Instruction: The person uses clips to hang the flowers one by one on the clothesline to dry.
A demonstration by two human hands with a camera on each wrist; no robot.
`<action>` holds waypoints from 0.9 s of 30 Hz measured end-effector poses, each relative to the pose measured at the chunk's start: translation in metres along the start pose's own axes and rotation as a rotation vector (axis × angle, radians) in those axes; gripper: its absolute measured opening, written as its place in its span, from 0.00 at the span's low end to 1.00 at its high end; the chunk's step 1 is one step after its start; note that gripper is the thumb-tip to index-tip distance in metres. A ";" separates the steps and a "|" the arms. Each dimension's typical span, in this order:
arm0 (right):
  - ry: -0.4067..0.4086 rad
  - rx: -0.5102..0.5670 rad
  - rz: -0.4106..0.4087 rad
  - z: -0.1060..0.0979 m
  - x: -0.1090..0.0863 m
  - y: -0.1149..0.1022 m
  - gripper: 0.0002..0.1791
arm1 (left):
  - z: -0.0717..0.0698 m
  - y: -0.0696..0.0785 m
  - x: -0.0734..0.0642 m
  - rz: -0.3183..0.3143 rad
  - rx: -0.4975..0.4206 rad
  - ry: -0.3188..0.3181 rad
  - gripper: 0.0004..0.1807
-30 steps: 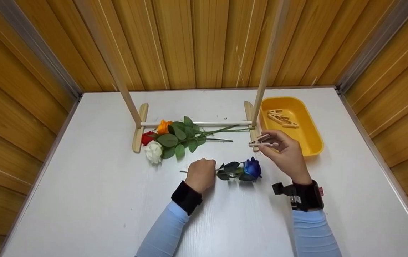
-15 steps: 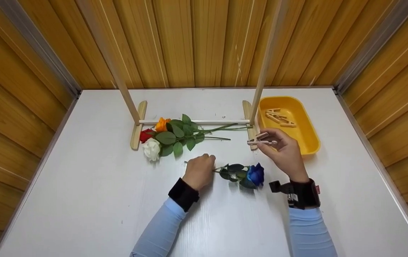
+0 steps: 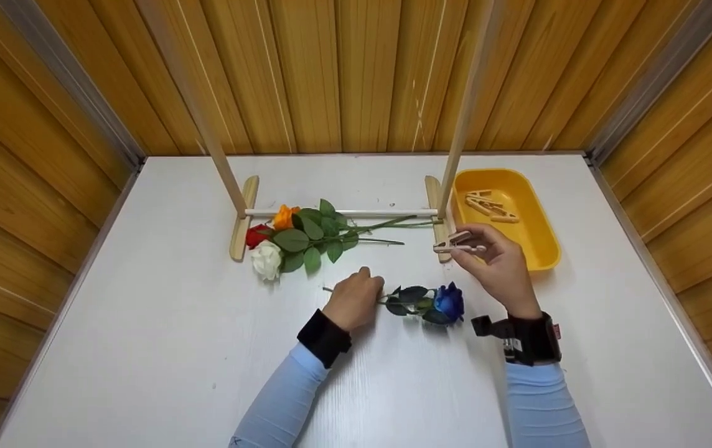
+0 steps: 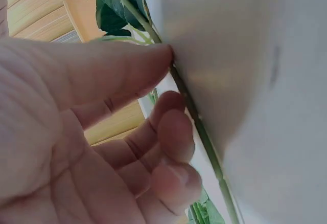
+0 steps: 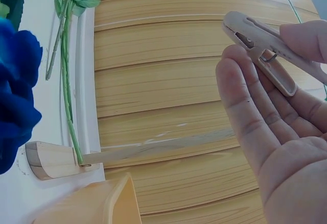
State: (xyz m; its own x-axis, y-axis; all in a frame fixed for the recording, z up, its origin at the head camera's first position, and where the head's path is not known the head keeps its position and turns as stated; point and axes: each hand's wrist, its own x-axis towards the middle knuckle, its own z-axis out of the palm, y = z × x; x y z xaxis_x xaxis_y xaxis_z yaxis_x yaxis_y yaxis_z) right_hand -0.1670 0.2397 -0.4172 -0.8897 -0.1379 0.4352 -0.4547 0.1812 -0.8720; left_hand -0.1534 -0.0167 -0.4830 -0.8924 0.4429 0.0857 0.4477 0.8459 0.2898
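In the head view, a blue rose (image 3: 449,303) lies across the front of the white table, bloom to the right. My left hand (image 3: 354,300) is over its stem; the left wrist view shows the thumb tip on the green stem (image 4: 196,114) and curled fingers alongside it. My right hand (image 3: 502,270) is raised by the tray's near side and pinches a light wooden clothespin (image 5: 255,37) between thumb and fingers. Farther back lie an orange rose (image 3: 285,217), a red rose (image 3: 257,236) and a white rose (image 3: 266,260), their stems pointing right.
A wooden stand has two tall uprights (image 3: 459,137) and a white lower bar (image 3: 387,213) behind the roses. To its right, a yellow tray (image 3: 539,242) contains several clothespins (image 3: 491,207). Wood-patterned walls (image 3: 365,74) enclose the table at the back and sides.
The blue rose has turned slightly, its bloom shifting right and toward me, its stem end moving away. My left hand has shifted a little with it. The right hand keeps the clothespin almost still.
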 end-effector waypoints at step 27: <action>0.000 0.020 -0.033 0.000 0.001 -0.004 0.18 | 0.007 0.009 0.004 0.086 -0.020 -0.038 0.03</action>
State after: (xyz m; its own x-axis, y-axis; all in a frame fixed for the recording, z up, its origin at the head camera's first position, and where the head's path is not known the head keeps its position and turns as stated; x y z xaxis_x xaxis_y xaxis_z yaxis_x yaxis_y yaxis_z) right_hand -0.1663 0.2387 -0.4137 -0.8744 -0.1439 0.4633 -0.4824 0.1574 -0.8617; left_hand -0.1523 -0.0057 -0.4867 -0.8480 0.5246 0.0752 0.5208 0.7986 0.3018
